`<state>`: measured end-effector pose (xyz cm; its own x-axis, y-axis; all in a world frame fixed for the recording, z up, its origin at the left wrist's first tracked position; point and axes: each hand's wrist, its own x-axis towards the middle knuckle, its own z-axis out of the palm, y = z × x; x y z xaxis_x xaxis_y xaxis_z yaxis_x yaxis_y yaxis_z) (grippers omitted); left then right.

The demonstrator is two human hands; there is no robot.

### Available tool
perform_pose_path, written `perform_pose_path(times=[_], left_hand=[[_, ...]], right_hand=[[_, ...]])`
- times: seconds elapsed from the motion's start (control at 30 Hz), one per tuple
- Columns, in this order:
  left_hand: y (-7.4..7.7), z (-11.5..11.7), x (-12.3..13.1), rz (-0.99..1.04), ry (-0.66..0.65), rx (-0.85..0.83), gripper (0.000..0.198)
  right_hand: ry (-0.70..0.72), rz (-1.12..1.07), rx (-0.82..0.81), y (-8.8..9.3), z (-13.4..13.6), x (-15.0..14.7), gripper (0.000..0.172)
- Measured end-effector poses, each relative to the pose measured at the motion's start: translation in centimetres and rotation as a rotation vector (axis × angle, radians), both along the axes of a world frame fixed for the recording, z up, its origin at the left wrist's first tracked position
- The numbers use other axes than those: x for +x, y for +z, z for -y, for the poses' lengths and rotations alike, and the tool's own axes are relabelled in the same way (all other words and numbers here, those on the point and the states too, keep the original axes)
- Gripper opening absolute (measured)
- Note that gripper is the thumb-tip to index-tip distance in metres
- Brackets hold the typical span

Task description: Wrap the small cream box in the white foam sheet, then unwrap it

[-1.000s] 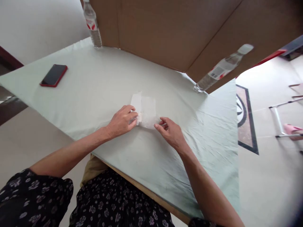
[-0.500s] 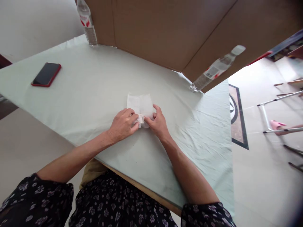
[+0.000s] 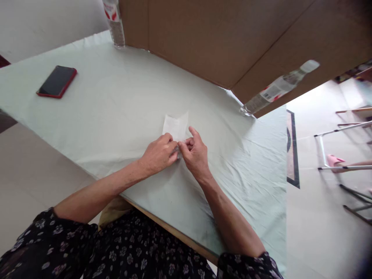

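Note:
A thin white sheet (image 3: 176, 126), like a tissue or a piece of soft paper, spreads out beyond my fingertips on the tablecloth. Its near edge is bunched up between my two hands. My left hand (image 3: 162, 151) is closed, its fingers curled and pinching the near left part of the sheet. From the other side, my right hand (image 3: 195, 152) pinches the near right part with thumb and bent fingers, while one finger sticks out. My fingertips almost meet and hide the gathered part, so what is folded there cannot be made out.
Pale green cloth (image 3: 116, 104) covers the table. A dark phone with a red case (image 3: 57, 81) lies at the left. Brown cardboard (image 3: 197, 38) stands at the back, with a clear bottle (image 3: 116, 29) at its left and another bottle (image 3: 276, 88) at its right. Metal-framed furniture (image 3: 322, 145) stands beyond.
My hands have drawn closer together, and the sheet's near edge is now more gathered and covered by my fingers. The far part of the sheet has narrowed and creased. The view has shifted slightly.

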<state>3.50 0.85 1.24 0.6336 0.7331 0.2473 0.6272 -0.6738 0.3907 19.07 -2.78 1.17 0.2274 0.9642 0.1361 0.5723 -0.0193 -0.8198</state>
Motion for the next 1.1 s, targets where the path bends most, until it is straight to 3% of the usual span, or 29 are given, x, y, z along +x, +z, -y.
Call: perform_pose_path(times=[0.17,0.3,0.4,0.57,0.7,0.77,0.83,0.9,1.03,1.1], left_hand=[[-0.5,-0.2,-0.1,0.138,0.002,-0.077,0.016],[-1.2,-0.3,-0.2,0.327,0.011,-0.139,0.035],[-1.5,-0.1,-0.2,0.488,0.035,-0.193,0.043],[-1.5,0.5,0.5,0.569,0.154,-0.204,0.020],[-1.8,0.5,0.9,0.521,0.176,-0.182,0.013],[-1.9,0.4,0.9,0.499,0.166,-0.167,0.016],[-2.0,0.4,0.8,0.484,0.168,-0.161,0.017],[-2.1,0.5,0.8,0.469,0.173,-0.152,0.018],[-2.4,0.7,0.8,0.447,0.173,-0.051,0.024],[-2.5,0.7,0.8,0.434,0.165,-0.009,0.024]], right_hand=[[0.067,0.051,-0.030,0.4,0.5,0.1,0.058],[0.244,-0.009,-0.070,0.9,1.0,0.6,0.049],[0.323,0.041,-0.067,1.1,1.1,0.6,0.053],[0.410,0.133,-0.038,1.1,0.9,0.9,0.063],[0.502,-0.071,-0.143,1.4,0.8,2.0,0.064],[0.483,-0.207,-0.162,1.3,0.5,2.7,0.060],[0.378,-0.282,-0.105,0.9,0.2,3.2,0.053],[0.284,-0.263,-0.038,0.5,-0.1,3.3,0.049],[0.316,-0.095,-0.015,0.0,-0.5,3.2,0.050],[0.261,-0.111,-0.023,0.1,-0.9,3.6,0.046]])
